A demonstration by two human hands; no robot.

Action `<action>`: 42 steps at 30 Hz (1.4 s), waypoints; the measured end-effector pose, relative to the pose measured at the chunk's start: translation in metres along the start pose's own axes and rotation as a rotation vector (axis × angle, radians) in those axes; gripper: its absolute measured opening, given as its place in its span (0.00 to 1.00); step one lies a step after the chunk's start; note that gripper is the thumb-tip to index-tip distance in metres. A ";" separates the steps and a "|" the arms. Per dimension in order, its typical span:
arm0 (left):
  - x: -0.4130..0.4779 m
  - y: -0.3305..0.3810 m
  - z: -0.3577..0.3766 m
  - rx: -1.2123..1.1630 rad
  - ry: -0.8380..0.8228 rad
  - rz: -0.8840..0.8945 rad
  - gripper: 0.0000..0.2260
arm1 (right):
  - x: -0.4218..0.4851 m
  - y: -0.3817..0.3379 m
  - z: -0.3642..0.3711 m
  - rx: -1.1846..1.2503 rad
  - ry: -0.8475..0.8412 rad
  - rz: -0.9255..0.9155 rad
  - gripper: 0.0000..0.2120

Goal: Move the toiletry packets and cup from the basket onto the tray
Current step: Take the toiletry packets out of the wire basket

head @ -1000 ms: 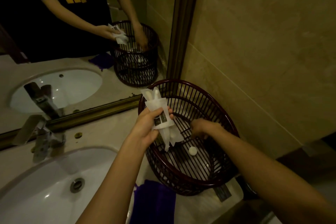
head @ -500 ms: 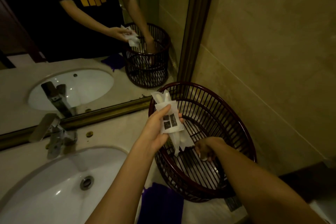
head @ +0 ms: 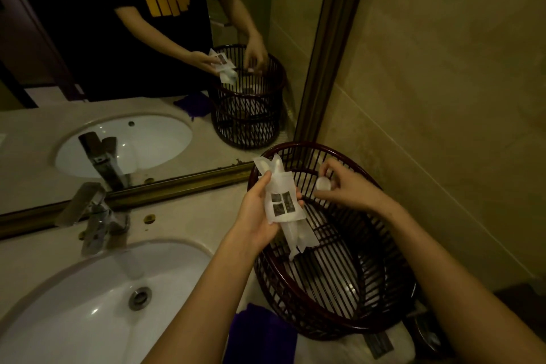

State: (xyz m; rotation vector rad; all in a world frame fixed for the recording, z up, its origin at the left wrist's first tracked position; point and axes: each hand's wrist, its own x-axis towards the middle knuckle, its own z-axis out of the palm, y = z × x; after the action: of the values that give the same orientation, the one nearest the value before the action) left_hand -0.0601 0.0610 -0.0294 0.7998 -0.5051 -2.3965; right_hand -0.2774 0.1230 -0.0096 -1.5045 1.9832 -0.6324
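A dark red slatted basket [head: 339, 319] stands on the counter against the right wall, tilted toward me. My left hand [head: 257, 216] holds a bunch of white toiletry packets [head: 282, 204] over the basket's left rim. My right hand [head: 348, 189] is raised over the basket's far side and pinches a small round white item [head: 323, 183] between its fingertips. The basket's floor looks bare where I can see it. No cup or tray is identifiable.
A white sink [head: 88, 313] with a metal faucet [head: 94, 216] lies to the left. A purple cloth [head: 260, 334] lies at the basket's near left. A white flat object [head: 384, 346] sits under the basket's near edge. The mirror [head: 147, 68] behind reflects everything.
My right hand has picked the small round white item off the basket floor and lifted it to the far rim. My left hand has stayed in place with the packets.
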 end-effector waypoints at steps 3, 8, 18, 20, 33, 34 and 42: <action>0.001 -0.001 0.001 0.000 -0.008 0.001 0.19 | -0.013 -0.053 -0.009 0.044 0.103 -0.208 0.16; 0.000 -0.001 0.002 -0.050 -0.091 0.014 0.20 | -0.020 -0.105 0.008 -0.325 0.047 -0.312 0.15; -0.005 0.002 0.002 -0.044 -0.066 0.013 0.21 | -0.009 -0.097 0.017 -0.477 -0.003 -0.268 0.22; -0.007 0.003 0.002 -0.045 -0.043 0.014 0.19 | -0.006 -0.089 -0.001 -0.297 0.074 -0.221 0.18; -0.026 0.040 -0.025 -0.013 0.117 0.102 0.18 | 0.077 0.005 0.093 -0.271 -0.210 0.256 0.41; -0.027 0.039 -0.024 0.002 0.124 0.102 0.19 | 0.080 0.008 0.105 -0.286 -0.265 0.276 0.45; -0.032 0.034 -0.022 0.008 0.146 0.102 0.15 | 0.076 0.027 0.159 -0.497 -0.330 0.197 0.40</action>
State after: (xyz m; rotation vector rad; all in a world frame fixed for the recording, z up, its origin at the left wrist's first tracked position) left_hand -0.0120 0.0501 -0.0148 0.9226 -0.4842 -2.2249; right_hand -0.2027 0.0516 -0.1550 -1.5320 2.0718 0.2017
